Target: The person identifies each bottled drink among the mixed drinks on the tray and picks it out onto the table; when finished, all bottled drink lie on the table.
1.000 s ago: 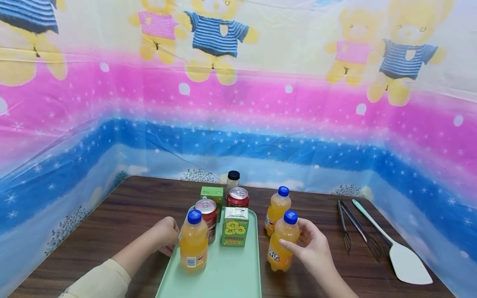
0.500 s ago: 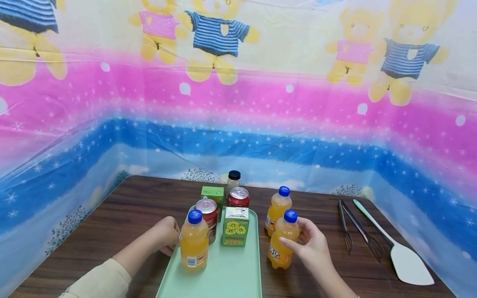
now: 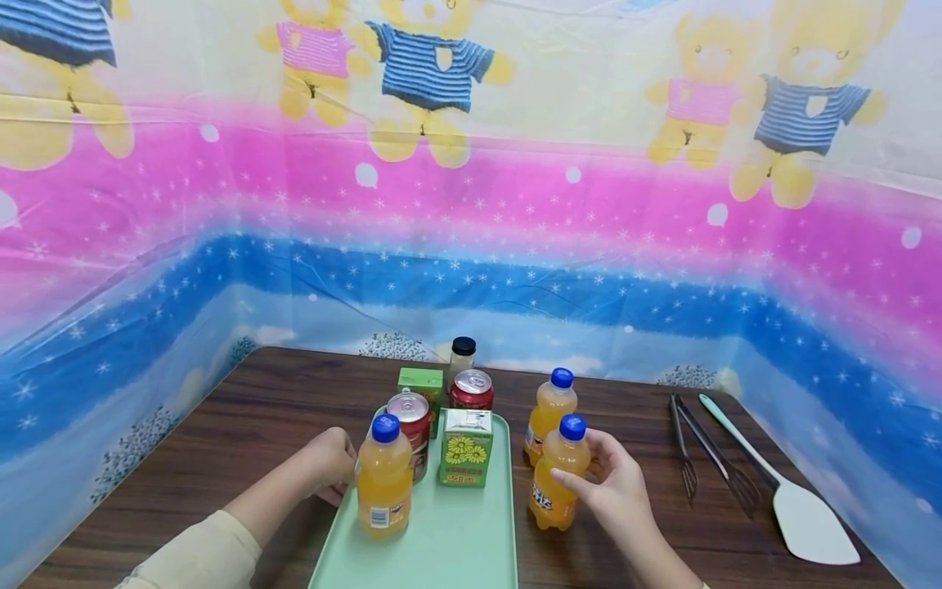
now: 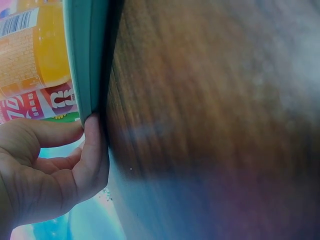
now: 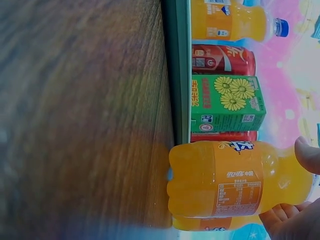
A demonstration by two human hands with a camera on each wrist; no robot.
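Note:
My right hand (image 3: 620, 489) grips an orange soda bottle (image 3: 553, 491) with a blue cap, just right of the green tray (image 3: 471, 556). The right wrist view shows thumb and fingers around the upper part of this bottle (image 5: 240, 180); whether its base touches the table, I cannot tell. At the tray's left rim, my left hand (image 3: 333, 466) pinches the edge between thumb and finger, clear in the left wrist view (image 4: 65, 165). On the tray stand another orange soda bottle (image 3: 384, 491), a red soda can (image 3: 418, 442) and a green drink carton (image 3: 466, 458).
A second red can (image 3: 472, 391), another green carton (image 3: 421, 379) and a black-lidded jar (image 3: 462, 356) stand at the back. Behind the held bottle is another orange soda bottle (image 3: 552, 409). Tongs (image 3: 706, 446), a whisk-like tool (image 3: 684, 450) and a white spatula (image 3: 813, 523) lie right.
The base of the bottle in my right hand has risen very slightly. My left hand stays on the tray rim, and the other things have not moved.

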